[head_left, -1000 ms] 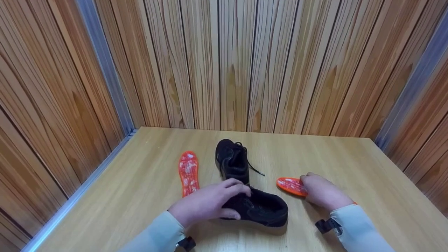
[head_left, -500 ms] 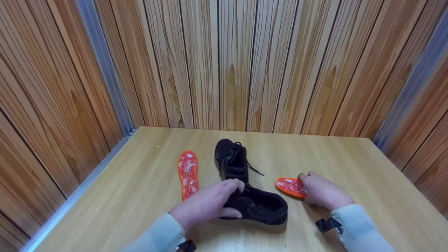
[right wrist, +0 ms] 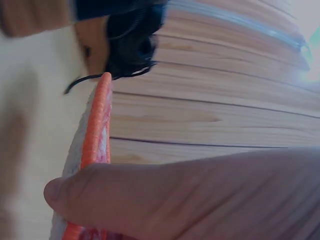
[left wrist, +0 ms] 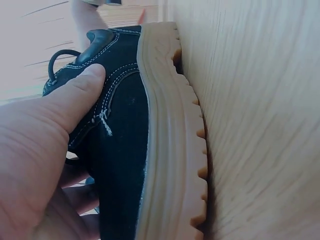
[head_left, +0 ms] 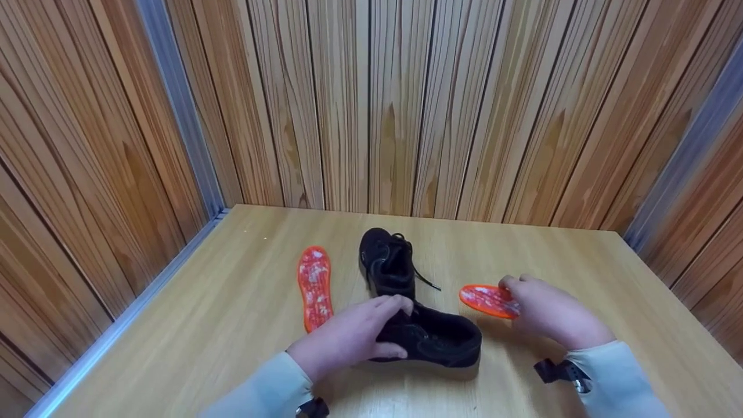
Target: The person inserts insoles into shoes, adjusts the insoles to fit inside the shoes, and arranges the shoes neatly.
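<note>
On the near middle of the counter [head_left: 580,261], the black shoe [head_left: 435,342] lies with its long axis running left to right, its opening toward the insole. The left hand [head_left: 348,337] clasps its toe end. Just right of it, the right hand [head_left: 551,313] pinches the orange insole [head_left: 484,300], lifted slightly. A second shoe [head_left: 386,261] and a second insole [head_left: 313,284] lie behind, before the wood-panelled walls [head_left: 371,104].

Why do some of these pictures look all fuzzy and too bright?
Head view: sharp, evenly lit, wall planks bend outward from the wide lens. Left wrist view: the left hand is near and soft, the upper left corner washed out white, the near shoe clearer. Right wrist view: blurry all over; the right hand and orange insole are too close to focus.
</note>
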Available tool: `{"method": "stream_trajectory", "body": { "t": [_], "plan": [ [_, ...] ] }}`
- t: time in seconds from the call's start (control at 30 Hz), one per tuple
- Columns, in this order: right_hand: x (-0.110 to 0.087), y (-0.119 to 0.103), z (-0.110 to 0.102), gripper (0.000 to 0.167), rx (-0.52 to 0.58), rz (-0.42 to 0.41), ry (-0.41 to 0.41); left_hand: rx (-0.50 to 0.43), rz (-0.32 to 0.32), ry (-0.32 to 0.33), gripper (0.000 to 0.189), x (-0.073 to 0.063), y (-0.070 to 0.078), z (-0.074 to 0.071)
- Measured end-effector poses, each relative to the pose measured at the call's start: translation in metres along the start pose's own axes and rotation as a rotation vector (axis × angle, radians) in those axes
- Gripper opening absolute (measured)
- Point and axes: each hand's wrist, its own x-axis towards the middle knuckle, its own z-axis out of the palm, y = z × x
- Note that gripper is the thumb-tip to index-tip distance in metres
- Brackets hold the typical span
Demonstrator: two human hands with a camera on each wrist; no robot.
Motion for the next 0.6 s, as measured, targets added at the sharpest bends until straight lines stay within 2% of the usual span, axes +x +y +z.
{"method": "stream_trajectory", "body": {
  "t": [0.2, 0.6],
  "plan": [
    [-0.011, -0.020, -0.017, 0.072, -0.019, -0.025, 0.019, 0.004, -0.005, -0.004, 0.060, 0.001, 0.000, 0.001],
    [-0.035, -0.049, -0.029, 0.070, -0.081, -0.154, 0.150, 0.011, -0.001, -0.003, 0.059, 0.001, 0.001, -0.001]
  ]
}}
